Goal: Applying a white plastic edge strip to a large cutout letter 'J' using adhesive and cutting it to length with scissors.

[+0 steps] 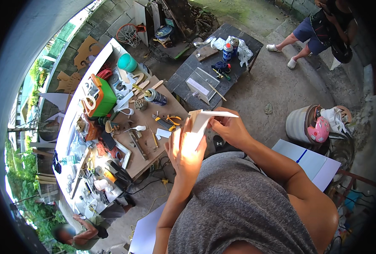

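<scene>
In front of my chest I hold a white, angled, board-like piece (201, 121) with a tan edge along its top. My left hand (187, 148) is closed around its lower part, fingers up along the side, in bright sunlight. My right hand (228, 128) pinches it from the right, beneath the arm that sticks out sideways. The sun's glare washes out part of the piece near my left palm. To the left of my hands, yellow-and-black pliers (174, 120) and a utility knife (164, 124) lie on the brown worktable (154, 146).
The cluttered worktable carries a green toolbox (103, 97), a teal bucket (127, 62), a spray can (156, 98) and a hammer (138, 145). A dark table (183, 78) with more cans stands ahead. One person (313, 31) stands far right, another (88, 233) lower left. A large pot (300, 122) is at right.
</scene>
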{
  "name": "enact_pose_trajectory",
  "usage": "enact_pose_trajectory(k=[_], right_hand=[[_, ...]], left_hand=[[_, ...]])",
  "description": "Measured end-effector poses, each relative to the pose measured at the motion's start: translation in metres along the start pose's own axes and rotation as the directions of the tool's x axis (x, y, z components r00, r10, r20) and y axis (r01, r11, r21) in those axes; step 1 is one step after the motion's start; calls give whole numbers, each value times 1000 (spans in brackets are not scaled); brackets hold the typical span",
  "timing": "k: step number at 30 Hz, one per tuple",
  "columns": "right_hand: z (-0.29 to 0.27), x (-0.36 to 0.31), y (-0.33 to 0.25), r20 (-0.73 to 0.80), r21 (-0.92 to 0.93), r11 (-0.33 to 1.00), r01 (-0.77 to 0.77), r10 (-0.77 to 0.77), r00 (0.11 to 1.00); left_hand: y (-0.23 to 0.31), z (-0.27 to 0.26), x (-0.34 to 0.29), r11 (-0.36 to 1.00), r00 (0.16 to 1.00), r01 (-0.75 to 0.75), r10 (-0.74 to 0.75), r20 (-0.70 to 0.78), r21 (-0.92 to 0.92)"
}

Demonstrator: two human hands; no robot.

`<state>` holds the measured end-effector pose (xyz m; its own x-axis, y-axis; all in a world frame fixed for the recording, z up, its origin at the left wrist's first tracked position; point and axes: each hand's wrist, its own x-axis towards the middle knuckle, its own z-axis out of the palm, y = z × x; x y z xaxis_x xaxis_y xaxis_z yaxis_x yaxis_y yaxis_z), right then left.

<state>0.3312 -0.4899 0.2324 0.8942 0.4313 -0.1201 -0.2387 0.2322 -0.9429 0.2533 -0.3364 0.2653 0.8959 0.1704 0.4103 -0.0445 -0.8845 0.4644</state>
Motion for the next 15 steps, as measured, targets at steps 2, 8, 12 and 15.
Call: enact_pose_trajectory(k=[2, 8, 12, 15], right_hand=[[-2, 1, 9, -37, -26, 1000, 0, -1, 999], [-15, -3, 14, -99, -297, 954, -31, 2, 995], [-19, -2, 12, -116, -289, 957, -28, -6, 993], [-21, 1, 10, -125, -304, 951, 48, -90, 988]], left_hand=[[-7, 3, -1, 999, 1000, -23, 22, -6, -34], [-17, 4, -5, 803, 950, 304, -211, 232, -513], [-17, 1, -4, 676, 899, 418, -215, 380, -606], [-29, 18, -15, 517, 930, 364, -157, 332, -775]])
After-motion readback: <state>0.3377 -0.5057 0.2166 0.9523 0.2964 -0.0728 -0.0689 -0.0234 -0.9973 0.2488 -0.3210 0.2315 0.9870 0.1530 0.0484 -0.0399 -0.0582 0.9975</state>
